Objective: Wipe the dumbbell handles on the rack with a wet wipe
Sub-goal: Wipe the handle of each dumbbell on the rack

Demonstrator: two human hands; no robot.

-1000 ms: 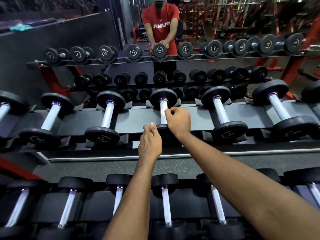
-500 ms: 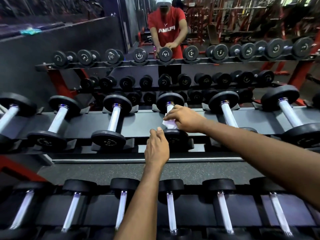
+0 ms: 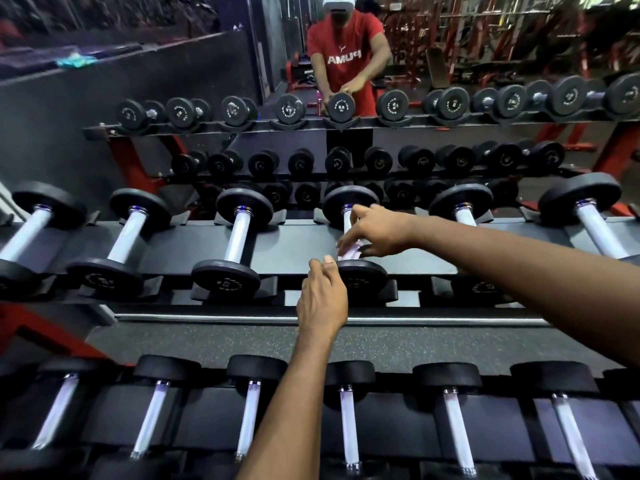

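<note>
Neighbouring dumbbells [image 3: 239, 237] lie either side of your dumbbell [image 3: 363, 277] on the rack [image 3: 298, 244], with bare shelf between them. Its handle [image 3: 347, 216] runs straight away from you, one head near, one far. Your right hand [image 3: 375, 233] curls its fingers over the wet wipe [image 3: 349, 252] on that handle. Your left hand [image 3: 322, 299] is loosely curled and holds nothing, just beside the near head.
</note>
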